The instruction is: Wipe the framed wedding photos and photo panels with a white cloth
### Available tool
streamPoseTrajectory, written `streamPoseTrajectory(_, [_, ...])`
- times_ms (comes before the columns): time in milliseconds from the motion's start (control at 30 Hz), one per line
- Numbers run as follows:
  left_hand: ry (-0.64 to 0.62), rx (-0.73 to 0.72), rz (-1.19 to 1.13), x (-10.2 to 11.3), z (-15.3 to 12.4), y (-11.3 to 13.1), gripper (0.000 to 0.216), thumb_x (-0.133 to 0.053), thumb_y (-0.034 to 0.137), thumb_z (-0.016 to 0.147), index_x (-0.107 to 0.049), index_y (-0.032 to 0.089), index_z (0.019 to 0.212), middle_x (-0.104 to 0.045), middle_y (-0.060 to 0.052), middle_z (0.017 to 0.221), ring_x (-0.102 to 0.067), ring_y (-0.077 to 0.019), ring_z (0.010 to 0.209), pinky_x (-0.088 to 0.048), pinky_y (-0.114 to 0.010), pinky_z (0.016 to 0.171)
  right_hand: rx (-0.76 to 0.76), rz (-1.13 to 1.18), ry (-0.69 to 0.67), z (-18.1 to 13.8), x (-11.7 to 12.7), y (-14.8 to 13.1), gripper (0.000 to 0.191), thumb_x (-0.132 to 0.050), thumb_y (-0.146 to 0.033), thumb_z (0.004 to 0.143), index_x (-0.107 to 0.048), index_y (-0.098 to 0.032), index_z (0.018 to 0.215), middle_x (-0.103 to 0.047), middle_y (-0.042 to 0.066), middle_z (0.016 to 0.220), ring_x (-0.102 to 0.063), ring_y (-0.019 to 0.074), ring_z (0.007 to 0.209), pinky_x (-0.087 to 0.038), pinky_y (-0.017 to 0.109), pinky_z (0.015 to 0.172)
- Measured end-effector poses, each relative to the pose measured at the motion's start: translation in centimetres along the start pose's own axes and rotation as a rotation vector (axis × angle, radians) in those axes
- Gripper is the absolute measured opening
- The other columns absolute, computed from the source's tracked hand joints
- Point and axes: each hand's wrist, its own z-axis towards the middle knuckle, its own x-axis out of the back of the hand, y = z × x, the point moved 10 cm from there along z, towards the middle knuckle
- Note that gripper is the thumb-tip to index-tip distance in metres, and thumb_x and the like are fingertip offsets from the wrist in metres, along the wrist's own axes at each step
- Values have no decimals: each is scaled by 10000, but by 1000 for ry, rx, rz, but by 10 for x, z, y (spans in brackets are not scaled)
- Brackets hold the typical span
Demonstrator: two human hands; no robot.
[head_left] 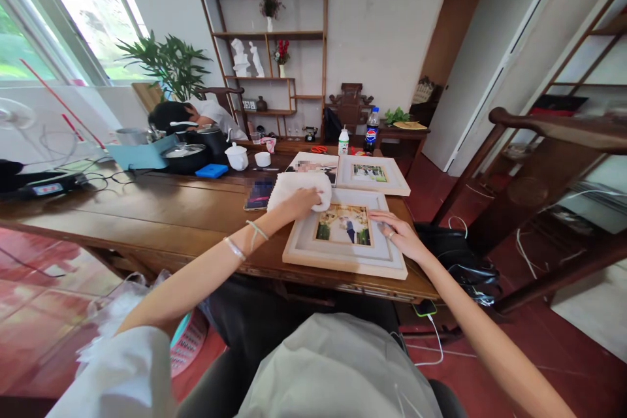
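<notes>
A pale wooden picture frame [343, 260] with a photo of people lies flat near the front edge of the wooden table [161, 215]. My left hand [301, 201] grips a white cloth [298, 186] and presses it on the frame's upper left corner. My right hand [394, 230] lies flat, fingers stretched, on the frame's right border. Behind it lies a second white frame [372, 175] with a photo, and a loose print [313, 163] to its left.
A phone [258, 194] lies left of the cloth. Further back stand a white cup [237, 157], a glue bottle [343, 141], a cola bottle [371, 129] and a black pot [189, 157]. A person [196, 116] leans over the far table end. A black bag [455, 258] sits on the floor to the right.
</notes>
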Motion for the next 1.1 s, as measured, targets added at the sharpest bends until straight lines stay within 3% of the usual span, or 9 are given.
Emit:
streamPoseTrajectory(100, [29,19,-21,-7,-15,-2,444,-402,-55,739,-628,136,1071,-397,-124,1462,-316,-262,1380,-346,-491,1061,-51,-24,-44,3,-3,11,396,-519,-155,766,-692,-275,1101,-615,34,1284,-469,249,1292,-305,519,1115])
streamPoseTrajectory(200, [42,67,-42,-11,-20,4,429,-424,-22,737,-637,129,1078,-364,-126,1483,-289,-294,1391,-301,-537,1079,-113,-60,-66,5,-6,17,402,-523,-145,768,-696,-281,1104,-624,34,1269,-426,255,1326,-271,533,1134])
streamPoseTrajectory(367, [21,105,-61,1,-29,22,426,-448,5,741,-643,137,1096,-360,-122,1486,-291,-299,1389,-296,-535,1084,-133,6,43,-2,-1,10,384,-519,-154,777,-701,-270,1095,-628,32,1266,-436,248,1319,-283,512,1132])
streamPoseTrajectory(467, [2,61,-95,12,-42,53,407,-481,28,746,-653,158,1091,-404,-115,1461,-331,-301,1367,-321,-529,1069,-121,66,118,-8,5,4,400,-535,-157,762,-692,-280,1109,-627,17,1269,-479,246,1284,-294,493,1126])
streamPoseTrajectory(600, [25,-67,-111,22,-53,113,324,-502,83,790,-668,179,1051,-399,-88,1468,-338,-307,1362,-326,-530,1067,-144,84,184,-11,12,5,428,-568,-144,723,-692,-273,1111,-628,19,1269,-504,254,1259,-310,478,1114])
streamPoseTrajectory(700, [59,-105,-110,21,-50,133,299,-510,106,802,-663,173,1050,-360,-94,1491,-325,-317,1368,-322,-534,1070,-149,83,165,-9,9,5,432,-547,-136,714,-703,-274,1092,-629,16,1268,-518,253,1244,-319,483,1106])
streamPoseTrajectory(800, [68,-22,-92,11,-36,112,343,-511,79,782,-660,170,1078,-352,-110,1492,-319,-333,1368,-325,-548,1063,-120,78,83,-6,2,0,471,-503,-121,711,-697,-295,1105,-597,-8,1307,-483,245,1277,-289,500,1120])
streamPoseTrajectory(967, [139,160,-42,0,-16,37,414,-494,57,775,-635,162,1149,-322,-115,1507,-310,-332,1374,-297,-540,1083,-94,63,75,-7,1,-6,463,-508,-125,727,-691,-289,1120,-581,7,1329,-457,250,1301,-281,495,1124])
streamPoseTrajectory(1100, [153,152,-49,-2,-8,2,393,-449,72,825,-608,151,1175,-291,-104,1522,-319,-287,1378,-324,-480,1084,-104,49,105,-9,3,-8,446,-518,-135,745,-686,-295,1126,-584,5,1326,-468,252,1293,-285,496,1123])
